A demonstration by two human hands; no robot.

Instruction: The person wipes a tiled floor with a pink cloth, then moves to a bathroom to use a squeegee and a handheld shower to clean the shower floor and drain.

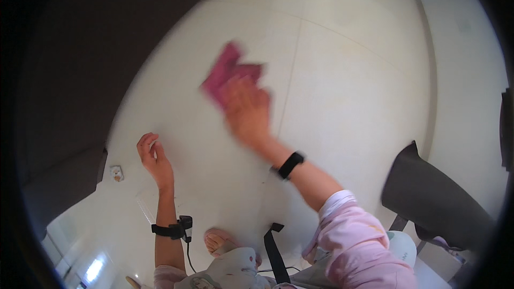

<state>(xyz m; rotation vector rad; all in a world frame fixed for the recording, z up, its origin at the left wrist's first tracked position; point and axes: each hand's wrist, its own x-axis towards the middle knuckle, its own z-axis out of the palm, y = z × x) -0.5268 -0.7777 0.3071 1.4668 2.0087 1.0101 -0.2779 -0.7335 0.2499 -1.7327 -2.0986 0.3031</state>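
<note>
My right hand (248,114) presses on a magenta cloth (227,74) at the upper middle, over the pale tiled floor (345,100). The hand and the cloth are blurred, and the fingertips are partly hidden against the fabric. A black band is around the right wrist. My left hand (154,156) hangs at the left with curled fingers and nothing in it. A black strap with a small device (184,226) and a cable is on the left forearm.
Dark furniture (80,68) fills the left and upper left. A dark grey chair-like piece (429,196) stands at the right, near a pale wall (461,68). A small patterned packet (117,173) lies at the left. My sandalled foot (219,241) and a black strap (275,253) show below.
</note>
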